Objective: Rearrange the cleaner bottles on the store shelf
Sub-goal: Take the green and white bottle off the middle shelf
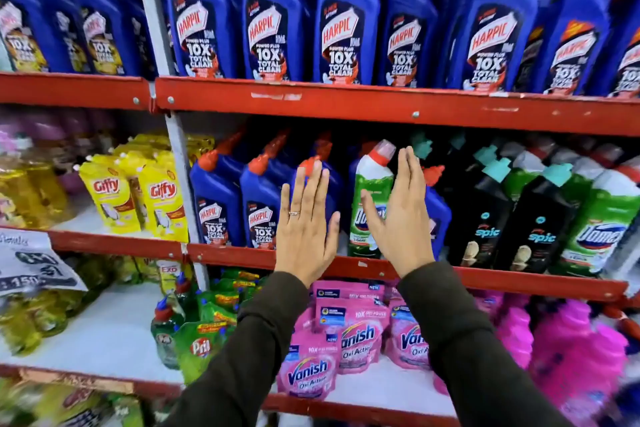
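A person's two hands rise flat and open before the middle shelf (346, 262) of a red store rack, fingers straight, gripping nothing. The left hand (304, 225), a ring on one finger, covers much of a blue bottle (330, 184) behind it; whether it touches that bottle cannot be told. The right hand (398, 215) stands edge-on just right of a green bottle (372, 198), hiding part of its label.

The green bottle stands upright, long axis vertical, its angled red-and-white cap (382, 151) tipped up and to the right, label facing out. Blue bottles with orange caps flank it on the left; another blue bottle (438, 218) sits mostly hidden behind the right hand. Black bottles (485, 218) follow further right, their labels facing out. The right-hand end of the row is blurred. On the top shelf, the large blue bottles (270, 17) are cut off at the neck.
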A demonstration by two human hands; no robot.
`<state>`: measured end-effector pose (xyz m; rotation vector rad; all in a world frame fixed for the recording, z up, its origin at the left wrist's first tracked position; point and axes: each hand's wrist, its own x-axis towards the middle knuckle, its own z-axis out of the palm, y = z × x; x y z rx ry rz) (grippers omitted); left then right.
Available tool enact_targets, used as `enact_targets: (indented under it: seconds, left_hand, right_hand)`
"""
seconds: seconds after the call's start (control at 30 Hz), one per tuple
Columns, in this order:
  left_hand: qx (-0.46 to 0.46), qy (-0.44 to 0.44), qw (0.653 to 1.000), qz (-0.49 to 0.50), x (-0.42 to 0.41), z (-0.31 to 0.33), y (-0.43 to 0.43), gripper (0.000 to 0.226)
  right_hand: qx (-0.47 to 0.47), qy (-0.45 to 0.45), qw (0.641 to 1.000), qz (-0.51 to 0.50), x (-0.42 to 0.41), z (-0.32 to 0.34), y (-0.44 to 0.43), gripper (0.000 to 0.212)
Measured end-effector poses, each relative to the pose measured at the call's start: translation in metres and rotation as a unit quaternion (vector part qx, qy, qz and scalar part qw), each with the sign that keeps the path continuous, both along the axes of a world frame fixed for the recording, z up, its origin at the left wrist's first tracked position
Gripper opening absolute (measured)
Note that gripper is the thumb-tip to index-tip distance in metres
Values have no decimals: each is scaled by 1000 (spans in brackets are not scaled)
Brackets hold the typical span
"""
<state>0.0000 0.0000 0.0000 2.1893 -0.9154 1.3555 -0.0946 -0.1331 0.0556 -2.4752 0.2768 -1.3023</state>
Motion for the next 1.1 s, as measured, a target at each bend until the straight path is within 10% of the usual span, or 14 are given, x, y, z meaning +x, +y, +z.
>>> enact_targets:
  seconds: [0.8,1.1]
  left_hand:
    - [-1,-21,999,-41,78,-99,-27,69]
    - [5,1,999,-42,76,-96,-25,83]
  right_hand:
    - [126,-101,984,-75,8,28,15,105]
    - [188,27,977,-92,-33,-54,13,89]
